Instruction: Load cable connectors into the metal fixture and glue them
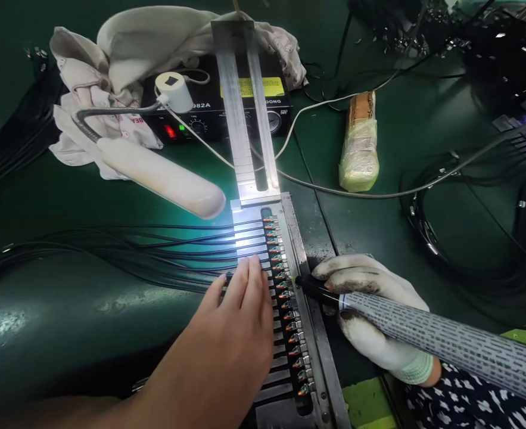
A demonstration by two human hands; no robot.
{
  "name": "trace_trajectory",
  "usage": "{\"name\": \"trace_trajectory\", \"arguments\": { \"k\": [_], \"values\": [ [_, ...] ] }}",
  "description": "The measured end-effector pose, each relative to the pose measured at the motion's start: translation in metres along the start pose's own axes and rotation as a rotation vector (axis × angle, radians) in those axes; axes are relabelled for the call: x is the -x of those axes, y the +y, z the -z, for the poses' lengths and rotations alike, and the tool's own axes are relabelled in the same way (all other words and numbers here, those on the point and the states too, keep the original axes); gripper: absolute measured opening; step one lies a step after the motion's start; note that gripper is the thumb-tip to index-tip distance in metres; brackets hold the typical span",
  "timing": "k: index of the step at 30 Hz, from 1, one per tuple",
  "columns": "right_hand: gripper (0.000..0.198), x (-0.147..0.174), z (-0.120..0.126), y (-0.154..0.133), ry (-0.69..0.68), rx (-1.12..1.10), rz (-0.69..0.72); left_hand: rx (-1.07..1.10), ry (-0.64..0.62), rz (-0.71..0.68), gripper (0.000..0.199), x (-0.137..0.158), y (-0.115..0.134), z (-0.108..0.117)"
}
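My bare left hand [236, 325] lies over the left side of a slotted metal fixture [318, 333], fingers stretched out across thin black cables [159, 242]. These cables come in from the left and lie in the slots. Small metal connectors with coloured wires [293, 326] form a row along the fixture. In a stained white glove, my right hand [376, 348] is closed around a dispensing syringe [405, 322] with a print-patterned barrel and a black front end. Its thin yellow-green tip points left, close to the connectors near my left fingertips; contact cannot be made out.
A lit white lamp [162, 179] on a bent neck hangs left of the fixture. Behind stand a slotted upright metal plate [233, 113] and a black control box [220, 119], partly covered by cloth [151, 44]. A wrapped block [360, 152] and coiled cables [423, 229] lie right.
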State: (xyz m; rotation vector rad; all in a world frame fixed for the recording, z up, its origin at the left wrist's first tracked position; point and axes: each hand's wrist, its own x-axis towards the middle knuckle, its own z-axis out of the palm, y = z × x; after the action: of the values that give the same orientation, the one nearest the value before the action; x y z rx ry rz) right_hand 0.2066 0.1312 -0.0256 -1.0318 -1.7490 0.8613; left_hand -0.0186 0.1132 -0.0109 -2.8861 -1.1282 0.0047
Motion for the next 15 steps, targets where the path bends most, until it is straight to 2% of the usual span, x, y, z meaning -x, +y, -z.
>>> {"name": "trace_trajectory", "arguments": {
  "k": [15],
  "values": [
    [0.016,-0.0024,0.0003,0.0,-0.019,-0.004,0.014,0.007,0.01,0.008,0.059,0.0027,0.0005,-0.0005]
  ]
}}
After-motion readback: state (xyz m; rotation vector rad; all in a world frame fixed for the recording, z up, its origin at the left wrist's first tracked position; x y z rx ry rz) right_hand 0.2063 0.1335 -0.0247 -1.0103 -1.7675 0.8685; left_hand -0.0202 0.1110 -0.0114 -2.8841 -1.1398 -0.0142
